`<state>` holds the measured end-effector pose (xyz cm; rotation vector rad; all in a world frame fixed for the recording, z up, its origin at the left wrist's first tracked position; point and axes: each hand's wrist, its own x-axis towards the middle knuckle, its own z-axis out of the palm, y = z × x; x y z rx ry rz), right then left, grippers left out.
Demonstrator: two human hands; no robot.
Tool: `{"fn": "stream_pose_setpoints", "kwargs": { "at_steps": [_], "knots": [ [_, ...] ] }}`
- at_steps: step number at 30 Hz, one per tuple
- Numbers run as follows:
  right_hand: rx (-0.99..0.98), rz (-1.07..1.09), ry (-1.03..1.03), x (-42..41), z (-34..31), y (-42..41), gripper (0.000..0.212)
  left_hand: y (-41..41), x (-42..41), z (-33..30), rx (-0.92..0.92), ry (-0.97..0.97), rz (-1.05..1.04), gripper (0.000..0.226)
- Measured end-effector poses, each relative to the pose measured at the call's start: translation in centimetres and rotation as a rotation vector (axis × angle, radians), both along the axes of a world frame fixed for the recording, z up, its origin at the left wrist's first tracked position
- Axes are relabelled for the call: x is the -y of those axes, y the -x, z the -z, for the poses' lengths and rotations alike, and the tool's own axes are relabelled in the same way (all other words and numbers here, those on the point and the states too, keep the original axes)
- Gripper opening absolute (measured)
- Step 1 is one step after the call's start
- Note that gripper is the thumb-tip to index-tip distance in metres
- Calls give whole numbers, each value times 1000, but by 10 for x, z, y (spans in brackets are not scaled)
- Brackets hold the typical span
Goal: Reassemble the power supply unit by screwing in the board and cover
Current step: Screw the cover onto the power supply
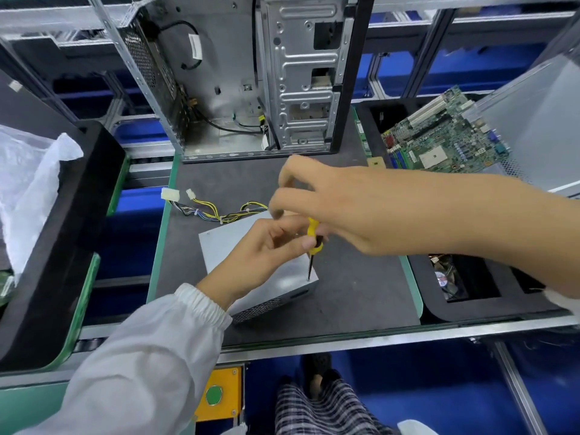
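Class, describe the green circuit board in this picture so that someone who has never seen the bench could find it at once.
Start at the open metal computer case standing at the back of the grey work mat. Look right of it to the black tray: the motherboard leans there, tilted. It is the only large green board, with white slots and blue ports.

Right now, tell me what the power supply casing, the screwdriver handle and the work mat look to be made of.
Power supply casing: looks like sheet metal, dull silver-grey with a soft sheen and a perforated vent side.
Screwdriver handle: probably plastic, glossy yellow with a black band; the shaft below is dark metal.
Work mat: seemingly rubber or foam, matte dark grey, no glare.
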<state>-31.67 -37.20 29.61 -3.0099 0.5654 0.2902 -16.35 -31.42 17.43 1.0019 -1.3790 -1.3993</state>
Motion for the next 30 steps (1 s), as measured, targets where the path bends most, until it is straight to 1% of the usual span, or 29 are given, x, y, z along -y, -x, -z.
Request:
{"fn": "stream_pose_setpoints", "kwargs": {
  "at_steps": [1, 2, 4, 5, 6, 7, 8, 9, 11, 12, 13, 14, 15, 16, 17, 18, 20, 21, 23, 24, 25, 27, 29, 30],
  "knots": [
    [-50, -30, 17, 1, 0, 0, 28, -1, 0, -1, 2, 6, 16, 21],
    [-85, -27, 89, 1, 1, -1, 30, -2, -1, -1, -13, 25, 39, 24],
    [-102, 58, 270, -5, 8, -5, 35, 1, -3, -2, -81, 40, 98, 28],
    [-114, 110, 358, -8, 10, -8, 33, 5, -5, -1, -103, 23, 103, 29],
    [-143, 168, 407, -10, 11, -9, 27, 8, -5, 3, -85, 13, 69, 27],
    [-112, 203, 436, -12, 11, -9, 20, 13, -5, 5, -64, 0, 30, 21],
    [-58, 208, 450, -13, 10, -8, 20, 16, -5, 9, -32, -6, -10, 17],
    [2, 178, 386, -10, 10, -4, 23, 19, -5, 10, -18, -9, -25, 14],
    [34, 89, 22, -4, 5, 4, 21, 17, -6, 7, -18, -7, -33, 9],
    [9, 26, -90, -2, -1, 6, 20, 13, -6, 7, -20, -6, -23, 16],
    [-31, -22, -88, -2, -5, 7, 15, 10, -8, 4, -30, -5, 11, 25],
    [-70, -25, 7, -2, -6, 5, 8, 7, -9, 5, -15, -1, 30, 29],
    [-96, -7, 133, -4, -2, 2, 6, 6, -9, 2, 3, 1, 56, 29],
    [-120, 30, 251, -8, 2, -3, 10, 8, -9, 4, 28, 2, 50, 26],
    [-130, 67, 338, -12, 3, -8, 13, 11, -9, 3, 19, -5, 31, 23],
    [-135, 96, 380, -15, 3, -12, 13, 14, -9, 4, 7, -1, -23, 20],
    [-73, 110, 366, -15, 5, -11, 14, 18, -9, 7, 0, 0, -79, 16],
    [-43, 86, 290, -12, 7, -8, 14, 17, -9, 6, -13, 12, -59, 6],
    [-29, 9, 83, -5, 5, -1, 16, 10, -8, 2, -40, 5, -20, 26],
    [-42, -18, 64, -3, 3, 1, 16, 4, -8, 0, -28, 2, 17, 33],
    [-46, -26, 112, -2, 3, 2, 15, 0, -7, -2, -3, 13, 55, 38],
    [-28, -16, 278, -3, 3, 1, 25, -3, -7, -3, 61, 44, 71, 40],
    [-32, -19, 434, -7, 7, -4, 31, -1, -7, 1, 99, 62, -4, 32],
    [-47, -6, 458, -11, 7, -7, 32, -2, -7, 5, 92, 71, -67, 31]
  ]
}}
